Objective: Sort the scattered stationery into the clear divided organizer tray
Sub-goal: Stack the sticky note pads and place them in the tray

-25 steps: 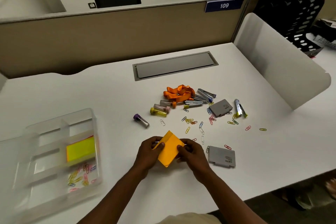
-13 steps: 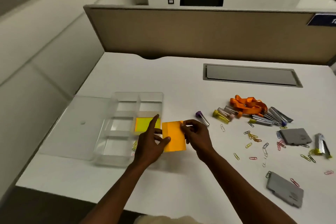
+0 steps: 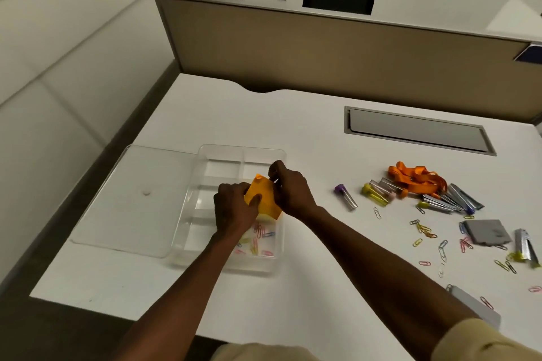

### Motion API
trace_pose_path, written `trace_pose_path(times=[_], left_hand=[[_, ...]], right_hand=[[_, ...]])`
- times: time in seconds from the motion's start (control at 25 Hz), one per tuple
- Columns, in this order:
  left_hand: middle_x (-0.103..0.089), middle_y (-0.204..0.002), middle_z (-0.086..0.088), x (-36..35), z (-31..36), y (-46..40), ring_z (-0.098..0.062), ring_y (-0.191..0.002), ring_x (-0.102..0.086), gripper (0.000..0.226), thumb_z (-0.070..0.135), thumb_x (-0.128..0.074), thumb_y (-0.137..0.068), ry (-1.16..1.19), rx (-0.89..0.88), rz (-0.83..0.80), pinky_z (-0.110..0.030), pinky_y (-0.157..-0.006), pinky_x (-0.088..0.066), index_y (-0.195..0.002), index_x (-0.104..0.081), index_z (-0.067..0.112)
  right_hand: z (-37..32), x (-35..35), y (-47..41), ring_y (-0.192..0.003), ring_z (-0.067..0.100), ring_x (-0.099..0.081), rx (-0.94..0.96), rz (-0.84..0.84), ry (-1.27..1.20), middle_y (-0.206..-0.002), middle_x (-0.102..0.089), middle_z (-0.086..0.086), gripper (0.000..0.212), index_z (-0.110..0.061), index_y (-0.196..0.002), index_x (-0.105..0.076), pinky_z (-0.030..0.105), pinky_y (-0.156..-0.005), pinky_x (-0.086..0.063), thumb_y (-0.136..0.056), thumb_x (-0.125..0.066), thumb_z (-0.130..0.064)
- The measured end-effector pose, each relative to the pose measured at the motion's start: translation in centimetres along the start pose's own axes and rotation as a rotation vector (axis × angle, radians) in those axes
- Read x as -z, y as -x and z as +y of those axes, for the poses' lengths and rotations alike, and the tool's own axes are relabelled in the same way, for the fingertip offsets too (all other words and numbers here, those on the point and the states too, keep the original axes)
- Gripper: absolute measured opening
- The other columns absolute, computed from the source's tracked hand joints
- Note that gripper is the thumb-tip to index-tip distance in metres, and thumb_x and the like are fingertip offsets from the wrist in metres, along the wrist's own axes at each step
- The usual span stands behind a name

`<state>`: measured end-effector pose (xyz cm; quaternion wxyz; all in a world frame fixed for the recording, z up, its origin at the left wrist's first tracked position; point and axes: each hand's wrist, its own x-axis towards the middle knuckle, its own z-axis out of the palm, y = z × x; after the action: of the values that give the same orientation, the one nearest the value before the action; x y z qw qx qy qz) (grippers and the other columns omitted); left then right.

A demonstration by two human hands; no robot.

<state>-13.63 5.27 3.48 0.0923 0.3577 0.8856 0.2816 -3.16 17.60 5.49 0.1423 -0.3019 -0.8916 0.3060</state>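
Note:
An orange sticky-note pad [image 3: 265, 202] is held tilted over the clear divided organizer tray [image 3: 205, 152]. My left hand [image 3: 234, 208] grips its left edge and my right hand [image 3: 289, 187] pinches its upper right corner. A yellow pad lies hidden under it. Several coloured paper clips [image 3: 258, 239] lie in the tray's near right compartment. On the table to the right lie scattered paper clips [image 3: 425, 231], small capped tubes [image 3: 346, 196], an orange lanyard [image 3: 416, 177], grey staple boxes [image 3: 487, 231] and metal clips [image 3: 457, 199].
The tray's clear lid [image 3: 137, 196] lies flat at its left. A grey cable hatch [image 3: 416, 129] is set in the table behind. A beige partition [image 3: 337, 47] bounds the back. The table's left edge runs just beyond the lid.
Both hands have carried the orange pad leftward from beside the tray to over its middle right compartment, covering the yellow pad. The view has swung left.

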Motion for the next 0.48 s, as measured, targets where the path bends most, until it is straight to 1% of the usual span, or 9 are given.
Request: trace_pose_path(times=[0.08,0.16,0.24,0.28,0.32,0.4,0.44,0.48], left_hand=[[-0.065,-0.114,-0.007,-0.8,-0.4,0.1,-0.03,-0.113,-0.052,0.051,0.038,-0.074,-0.078,-0.085,-0.075,0.002,-0.043,-0.09,-0.046,-0.122,-0.064,0.015],[-0.059,-0.124,-0.008,-1.4,-0.8,0.3,-0.031,-0.119,-0.048,0.062,0.034,-0.077,-0.076,-0.089,-0.141,-0.012,-0.044,-0.092,-0.046,-0.132,-0.056,0.015],[-0.053,-0.133,-0.008,-1.7,-1.2,0.4,-0.031,-0.124,-0.044,0.07,0.03,-0.077,-0.075,-0.103,-0.199,-0.012,-0.044,-0.093,-0.046,-0.139,-0.05,0.019],[-0.052,-0.134,-0.007,-1.7,-1.3,0.4,-0.03,-0.125,-0.043,0.071,0.028,-0.077,-0.074,-0.116,-0.226,-0.013,-0.044,-0.093,-0.046,-0.139,-0.049,0.02],[-0.055,-0.131,-0.006,-1.8,-1.4,0.2,-0.03,-0.123,-0.044,0.067,0.027,-0.076,-0.074,-0.122,-0.25,-0.019,-0.044,-0.092,-0.046,-0.137,-0.052,0.02],[-0.063,-0.117,-0.003,-1.9,-1.8,-0.4,-0.028,-0.116,-0.049,0.051,0.028,-0.074,-0.074,-0.149,-0.284,-0.042,-0.042,-0.089,-0.047,-0.123,-0.063,0.019],[-0.065,-0.113,-0.002,-2.0,-1.9,-0.7,-0.028,-0.113,-0.05,0.044,0.029,-0.073,-0.074,-0.167,-0.293,-0.057,-0.042,-0.089,-0.047,-0.116,-0.067,0.018],[-0.065,-0.114,-0.003,-2.0,-2.2,-1.0,-0.028,-0.114,-0.05,0.038,0.03,-0.074,-0.074,-0.176,-0.296,-0.074,-0.043,-0.089,-0.047,-0.11,-0.07,0.017]], right_hand=[[0.1,-0.6,-0.2,-0.082,0.032,-0.064,0.027,-0.009,0.113,-0.094,-0.068,0.009,0.024,-0.013,-0.1,-0.061,0.037,-0.067,-0.05,-0.08,-0.055,-0.001],[0.1,-0.8,-0.4,-0.084,0.032,-0.063,0.065,-0.059,0.183,-0.097,-0.067,0.01,0.026,-0.012,-0.101,-0.066,0.035,-0.068,-0.049,-0.081,-0.056,0.0],[-0.2,-0.8,-0.4,-0.085,0.033,-0.063,0.123,-0.138,0.248,-0.098,-0.067,0.01,0.026,-0.011,-0.103,-0.068,0.035,-0.068,-0.048,-0.08,-0.06,-0.004],[-0.6,-0.9,-0.4,-0.086,0.033,-0.063,0.155,-0.169,0.291,-0.097,-0.068,0.01,0.026,-0.011,-0.104,-0.068,0.036,-0.069,-0.048,-0.079,-0.064,-0.008],[-0.8,-1.0,-0.4,-0.089,0.032,-0.062,0.189,-0.173,0.348,-0.096,-0.069,0.008,0.027,-0.012,-0.104,-0.069,0.037,-0.07,-0.047,-0.077,-0.068,-0.013],[-0.7,-1.5,-0.3,-0.093,0.03,-0.059,0.215,-0.101,0.456,-0.096,-0.071,0.004,0.031,-0.015,-0.1,-0.07,0.038,-0.073,-0.044,-0.071,-0.076,-0.021],[-0.7,-1.8,-0.1,-0.094,0.029,-0.058,0.195,-0.046,0.481,-0.095,-0.07,0.004,0.029,-0.015,-0.097,-0.071,0.038,-0.073,-0.043,-0.07,-0.076,-0.022],[-0.7,-2.0,0.2,-0.092,0.029,-0.058,0.174,0.01,0.497,-0.092,-0.069,0.004,0.023,-0.015,-0.092,-0.07,0.038,-0.073,-0.043,-0.07,-0.075,-0.022]])
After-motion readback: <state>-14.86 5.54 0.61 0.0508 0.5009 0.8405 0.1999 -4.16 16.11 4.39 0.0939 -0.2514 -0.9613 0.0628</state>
